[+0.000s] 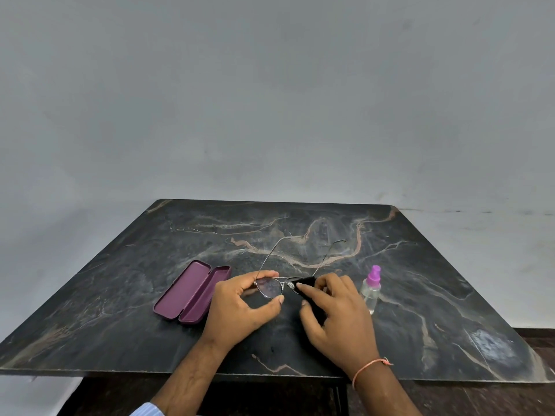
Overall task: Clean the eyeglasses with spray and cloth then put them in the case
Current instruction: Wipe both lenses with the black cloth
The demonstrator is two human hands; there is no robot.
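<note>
Dark veined stone forms the worktop (420, 265), and above its near middle both hands hold the eyeglasses (271, 286) with temples open, pointing away. The left hand (240, 307) has a closed grip on the left lens rim. The right hand (339, 310) pinches a black cloth (304, 288), apparently pressed on the other lens. The purple case (192, 291) lies open to the left; the spray bottle (371, 288) stands upright to the right.

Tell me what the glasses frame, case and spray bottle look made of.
Eyeglasses: thin metal wire frame, silvery glint along the temples; clear lenses.
Case: maroon, matte, rigid hinged shell, lying open; probably plastic or coated metal, can't tell which.
Spray bottle: clear plastic body by its see-through look, opaque purple plastic nozzle.
</note>
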